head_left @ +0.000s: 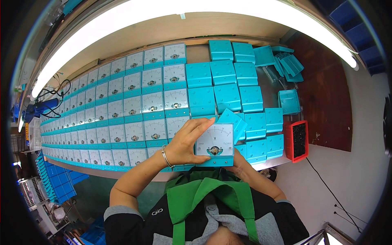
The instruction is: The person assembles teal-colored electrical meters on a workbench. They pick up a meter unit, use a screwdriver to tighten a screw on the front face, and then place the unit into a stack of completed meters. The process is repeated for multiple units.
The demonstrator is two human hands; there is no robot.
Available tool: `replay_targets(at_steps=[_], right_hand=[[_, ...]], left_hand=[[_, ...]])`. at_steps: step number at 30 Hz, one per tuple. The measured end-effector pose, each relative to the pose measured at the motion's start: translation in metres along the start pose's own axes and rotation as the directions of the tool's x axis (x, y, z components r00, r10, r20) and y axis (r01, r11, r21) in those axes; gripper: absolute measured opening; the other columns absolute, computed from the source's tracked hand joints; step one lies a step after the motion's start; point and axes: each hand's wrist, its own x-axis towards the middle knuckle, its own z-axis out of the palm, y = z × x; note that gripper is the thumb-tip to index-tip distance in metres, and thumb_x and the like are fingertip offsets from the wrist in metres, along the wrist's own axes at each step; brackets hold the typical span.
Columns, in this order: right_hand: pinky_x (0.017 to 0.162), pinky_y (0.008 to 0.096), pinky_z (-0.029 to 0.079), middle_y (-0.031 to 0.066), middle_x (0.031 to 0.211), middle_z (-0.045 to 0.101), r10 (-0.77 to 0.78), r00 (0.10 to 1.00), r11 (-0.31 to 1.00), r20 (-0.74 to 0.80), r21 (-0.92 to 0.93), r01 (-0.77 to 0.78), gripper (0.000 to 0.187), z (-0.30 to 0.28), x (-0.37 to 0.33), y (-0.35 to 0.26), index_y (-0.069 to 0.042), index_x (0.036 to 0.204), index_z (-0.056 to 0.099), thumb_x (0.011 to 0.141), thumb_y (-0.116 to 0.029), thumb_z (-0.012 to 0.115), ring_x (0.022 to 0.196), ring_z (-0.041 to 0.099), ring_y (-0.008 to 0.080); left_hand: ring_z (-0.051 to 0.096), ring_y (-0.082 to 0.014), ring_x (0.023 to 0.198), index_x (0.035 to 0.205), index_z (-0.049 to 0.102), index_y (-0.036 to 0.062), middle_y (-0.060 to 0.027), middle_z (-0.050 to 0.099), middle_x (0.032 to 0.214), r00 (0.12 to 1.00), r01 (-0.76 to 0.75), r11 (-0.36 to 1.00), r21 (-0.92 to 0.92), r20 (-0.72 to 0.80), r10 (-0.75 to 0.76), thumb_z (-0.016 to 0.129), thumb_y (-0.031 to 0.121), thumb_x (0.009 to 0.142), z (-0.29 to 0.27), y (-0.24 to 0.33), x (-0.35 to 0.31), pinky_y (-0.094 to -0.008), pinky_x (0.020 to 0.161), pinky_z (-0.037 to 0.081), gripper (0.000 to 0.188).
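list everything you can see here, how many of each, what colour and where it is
held meter: one, white face, teal base, front centre
other meters: dozens, white and teal, rows at left and centre
covers: dozens, teal, right of the meters, some heaped loosely
red tray: one, red, right table end
small parts: uncountable, dark, inside the tray
table: one, brownish-grey, beneath the rows
light: one long strip, white, overhead
crates: several, blue, lower left
panel: one, brown, right
apron: one, green, on the person
bracelet: one, silver, left wrist
left hand: one, bare, gripping the meter
right hand: one, bare, partly hidden behind it
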Motion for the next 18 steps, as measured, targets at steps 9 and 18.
replay_targets(at_steps=[9,18], right_hand=[[0.083,0.0353,0.057,0.014,0.12,0.058,0.048,0.997,0.998,0.065,0.036,-0.05,0.049,-0.003,0.005,-0.003,0.0,0.128,0.046,0.088,-0.021,0.064,0.102,0.063,0.0211],[0.085,0.0364,0.056,0.0148,0.122,0.057,0.089,0.994,0.996,0.064,0.023,-0.091,0.052,-0.006,0.007,-0.006,0.0,0.13,0.045,0.087,-0.02,0.065,0.103,0.063,0.022]], left_hand=[[0.045,-0.0348,0.121,0.141,0.036,0.0056,-0.0187,0.046,0.132,1.0,-0.003,1.0,-0.002,0.013,0.003,0.085,0.025,0.056,-0.001,-0.004,0.0,-0.0428,0.102,0.038,0.1],[0.045,-0.0355,0.121,0.142,0.037,0.0061,-0.0193,0.046,0.131,1.0,-0.007,1.0,-0.01,0.028,0.007,0.084,0.027,0.057,-0.001,-0.006,0.001,-0.0433,0.102,0.038,0.1]])
